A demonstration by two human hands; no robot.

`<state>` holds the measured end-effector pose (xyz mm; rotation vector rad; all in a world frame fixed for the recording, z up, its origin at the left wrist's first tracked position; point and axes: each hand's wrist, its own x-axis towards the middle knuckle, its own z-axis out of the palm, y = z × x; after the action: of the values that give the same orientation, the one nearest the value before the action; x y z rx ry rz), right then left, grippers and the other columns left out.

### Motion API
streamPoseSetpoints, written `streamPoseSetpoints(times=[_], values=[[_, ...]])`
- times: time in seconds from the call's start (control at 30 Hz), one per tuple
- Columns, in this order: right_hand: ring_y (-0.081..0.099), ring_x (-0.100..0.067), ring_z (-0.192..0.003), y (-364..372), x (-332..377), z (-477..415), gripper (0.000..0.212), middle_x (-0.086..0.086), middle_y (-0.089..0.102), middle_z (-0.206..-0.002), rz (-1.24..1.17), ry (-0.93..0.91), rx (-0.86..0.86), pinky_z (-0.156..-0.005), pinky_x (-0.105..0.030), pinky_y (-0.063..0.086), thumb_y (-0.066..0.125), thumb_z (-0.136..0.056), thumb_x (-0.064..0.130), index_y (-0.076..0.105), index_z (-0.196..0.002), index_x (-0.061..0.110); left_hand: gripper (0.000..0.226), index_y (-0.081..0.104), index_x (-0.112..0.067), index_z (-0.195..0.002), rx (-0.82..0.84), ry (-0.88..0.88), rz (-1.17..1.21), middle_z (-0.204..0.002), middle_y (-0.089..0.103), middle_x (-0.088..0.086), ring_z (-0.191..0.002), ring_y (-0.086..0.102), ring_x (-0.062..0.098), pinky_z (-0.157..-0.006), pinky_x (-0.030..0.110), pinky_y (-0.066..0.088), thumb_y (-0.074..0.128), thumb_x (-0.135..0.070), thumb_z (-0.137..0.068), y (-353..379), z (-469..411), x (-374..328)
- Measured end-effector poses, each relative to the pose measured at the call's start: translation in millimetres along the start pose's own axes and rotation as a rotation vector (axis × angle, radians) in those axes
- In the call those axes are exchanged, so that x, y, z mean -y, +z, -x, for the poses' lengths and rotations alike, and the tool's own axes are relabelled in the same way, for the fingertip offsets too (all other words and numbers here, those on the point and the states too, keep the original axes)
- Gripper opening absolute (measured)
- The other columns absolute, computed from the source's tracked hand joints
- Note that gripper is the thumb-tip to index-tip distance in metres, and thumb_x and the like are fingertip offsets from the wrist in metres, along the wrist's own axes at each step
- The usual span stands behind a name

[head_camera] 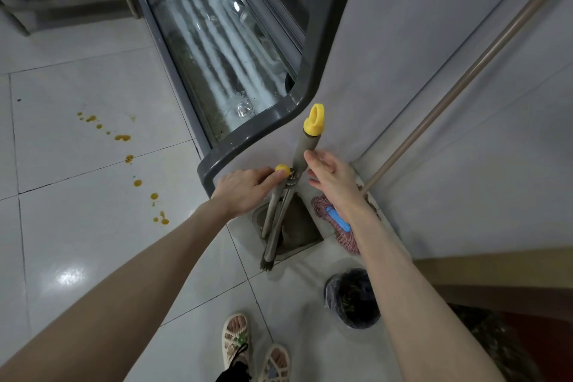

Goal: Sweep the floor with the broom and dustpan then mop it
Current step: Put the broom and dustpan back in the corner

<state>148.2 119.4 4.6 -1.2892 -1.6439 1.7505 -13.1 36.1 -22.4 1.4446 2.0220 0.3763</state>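
Observation:
A broom with a grey handle and a yellow loop cap point(313, 122) stands upright in the corner, its bristles point(266, 263) down on the floor. Beside it stands the dustpan point(297, 226), whose thin handle ends in a yellow knob point(282, 169). My left hand point(245, 192) pinches that dustpan handle just below the knob. My right hand point(331, 175) is held open next to the broom handle, fingertips touching it. A pink string mop point(322, 209) with a blue clamp lies against the wall, and its long beige pole point(465, 77) leans up to the right.
Orange drops point(123, 137) trail across the white floor tiles on the left. A glass-fronted display case point(223, 49) with a dark grey rim stands ahead. A bin with a dark liner point(352, 298) sits by my right forearm. My sandalled feet point(257, 350) are below.

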Motion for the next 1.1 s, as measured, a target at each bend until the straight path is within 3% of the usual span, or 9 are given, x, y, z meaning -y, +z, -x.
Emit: streamPoseSetpoints(times=[0.17,0.33,0.43,0.57,0.63,0.67,0.73,0.8,1.1], values=[[0.053,-0.016,-0.115,2,-8,-6,0.034,0.009,0.055,-0.106,-0.068,0.114,0.088,-0.104,-0.037,0.042,0.049,-0.097,0.037,0.046,-0.127,0.022,0.060,0.060,-0.030,-0.119,0.005,-0.016,0.073,-0.077,0.068,-0.007,-0.082,0.062,0.011,-0.083,0.036,0.051,0.018,-0.064,-0.093,-2,-3,1],[0.053,-0.024,-0.122,3,-18,-5,0.008,-0.010,0.059,-0.118,-0.052,0.111,0.109,-0.102,-0.039,0.044,0.051,-0.096,0.035,0.055,-0.101,0.030,0.058,0.061,-0.030,-0.118,0.010,-0.029,0.094,-0.071,0.065,-0.011,-0.071,0.057,0.004,-0.081,0.033,0.050,0.020,-0.062,-0.094,-2,-5,1],[0.058,-0.024,-0.116,3,-22,-6,0.015,-0.019,0.058,-0.125,-0.082,0.108,0.127,-0.103,-0.039,0.044,0.055,-0.090,0.039,0.058,-0.101,0.029,0.056,0.063,-0.030,-0.113,0.012,-0.031,0.096,-0.074,0.067,-0.009,-0.068,0.056,0.003,-0.078,0.032,0.047,0.021,-0.061,-0.094,-3,-3,2],[0.059,-0.016,-0.112,-3,-34,-12,0.023,0.000,0.065,-0.109,-0.101,0.145,0.127,-0.106,-0.034,0.041,0.049,-0.091,0.043,0.061,-0.099,0.025,0.058,0.065,-0.028,-0.105,0.017,-0.044,0.125,-0.075,0.069,-0.006,-0.067,0.058,0.004,-0.080,0.035,0.050,0.021,-0.063,-0.092,-3,-5,0],[0.056,-0.021,-0.121,-5,-43,-16,0.041,-0.009,0.064,-0.122,-0.075,0.146,0.098,-0.105,-0.031,0.042,0.048,-0.091,0.051,0.065,-0.103,0.015,0.057,0.065,-0.029,-0.102,0.016,-0.042,0.121,-0.075,0.069,-0.006,-0.067,0.058,0.005,-0.080,0.038,0.051,0.021,-0.064,-0.092,-3,-7,-2],[0.055,-0.028,-0.122,-3,-46,-17,0.067,-0.022,0.059,-0.128,-0.062,0.138,0.077,-0.102,-0.030,0.043,0.051,-0.083,0.061,0.064,-0.108,0.000,0.056,0.065,-0.030,-0.101,0.016,-0.047,0.125,-0.075,0.069,-0.005,-0.066,0.058,0.005,-0.080,0.038,0.051,0.022,-0.064,-0.092,-3,-7,-2],[0.045,-0.042,-0.122,-1,-51,-18,0.117,-0.040,0.039,-0.127,-0.052,0.077,0.070,-0.097,-0.029,0.047,0.057,-0.065,0.079,0.041,-0.119,-0.024,0.055,0.066,-0.027,-0.100,0.016,-0.047,0.137,-0.074,0.069,-0.004,-0.065,0.058,0.006,-0.080,0.039,0.051,0.023,-0.062,-0.093,-3,-7,-2],[0.039,-0.048,-0.120,1,-56,-20,0.130,-0.043,0.032,-0.124,-0.056,0.062,0.061,-0.095,-0.029,0.048,0.060,-0.058,0.084,0.029,-0.120,-0.026,0.058,0.067,-0.022,-0.097,0.014,-0.038,0.131,-0.073,0.068,-0.004,-0.064,0.059,0.007,-0.080,0.039,0.052,0.023,-0.061,-0.094,-1,-6,-1],[0.053,-0.039,-0.117,1,-66,-29,0.106,-0.043,0.041,-0.122,-0.073,0.085,0.089,-0.094,-0.026,0.049,0.058,-0.072,0.071,0.042,-0.115,-0.024,0.046,0.054,-0.032,-0.071,0.008,-0.023,0.108,-0.071,0.067,-0.002,-0.065,0.056,0.005,-0.078,0.037,0.049,0.024,-0.056,-0.096,-2,-10,-3]])
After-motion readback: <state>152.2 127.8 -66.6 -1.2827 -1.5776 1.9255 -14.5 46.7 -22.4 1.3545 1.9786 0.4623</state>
